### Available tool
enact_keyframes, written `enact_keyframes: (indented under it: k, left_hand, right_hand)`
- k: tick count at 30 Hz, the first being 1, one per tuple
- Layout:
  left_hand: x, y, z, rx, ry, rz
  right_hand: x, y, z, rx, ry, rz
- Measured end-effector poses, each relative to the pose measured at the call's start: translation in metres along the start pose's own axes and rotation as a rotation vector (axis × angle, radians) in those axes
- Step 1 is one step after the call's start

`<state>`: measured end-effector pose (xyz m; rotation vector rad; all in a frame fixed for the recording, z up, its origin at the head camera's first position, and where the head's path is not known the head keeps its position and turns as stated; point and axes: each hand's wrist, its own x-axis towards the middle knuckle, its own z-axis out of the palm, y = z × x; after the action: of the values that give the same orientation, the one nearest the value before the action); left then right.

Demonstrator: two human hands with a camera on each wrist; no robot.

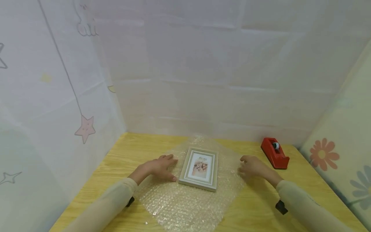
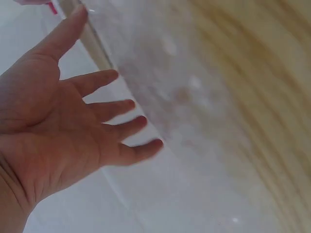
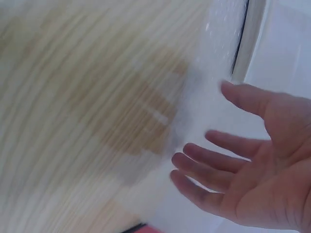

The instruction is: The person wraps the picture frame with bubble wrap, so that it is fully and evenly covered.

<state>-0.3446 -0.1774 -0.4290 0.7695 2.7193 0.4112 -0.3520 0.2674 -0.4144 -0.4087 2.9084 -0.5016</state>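
Note:
A picture frame [image 1: 200, 168] with a pale silvery border and a floral print lies face up on a sheet of bubble wrap [image 1: 185, 206]. The sheet is spread on the table like a diamond, one corner toward the person. My left hand [image 1: 162, 167] is just left of the frame, over the wrap, with fingers spread and thumb near the frame's lower left corner. On the other side, my right hand [image 1: 251, 166] hovers by the wrap's right corner with loosely bent fingers. Both wrist views show relaxed fingers and bare palms, the left palm [image 2: 63, 131] and right palm [image 3: 262, 179].
A red tape dispenser [image 1: 274, 153] with a roll of tape stands at the back right of the yellow wood-grain table [image 1: 116, 167]. Pale printed sheets [image 1: 203, 80] hang as walls behind and along both sides.

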Motion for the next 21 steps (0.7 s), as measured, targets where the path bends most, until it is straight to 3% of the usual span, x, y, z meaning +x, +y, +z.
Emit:
enact_keyframes:
  k: [4,9,15,21]
  left_hand:
    - [-0.014,0.003,-0.003,-0.006,-0.036,-0.044]
    - [-0.027,0.003,-0.01,0.006,-0.102,-0.029]
    - [-0.027,0.001,-0.014,0.028,-0.098,-0.015]
    - [-0.022,0.001,-0.011,0.021,-0.128,-0.01]
  right_hand:
    - [0.0,0.021,-0.008,0.043,0.061,0.055]
    - [0.005,0.044,-0.016,0.063,0.025,0.13]
    - [0.012,0.057,-0.014,0.202,0.001,0.161]
    - [0.016,0.057,-0.011,0.377,-0.051,0.192]
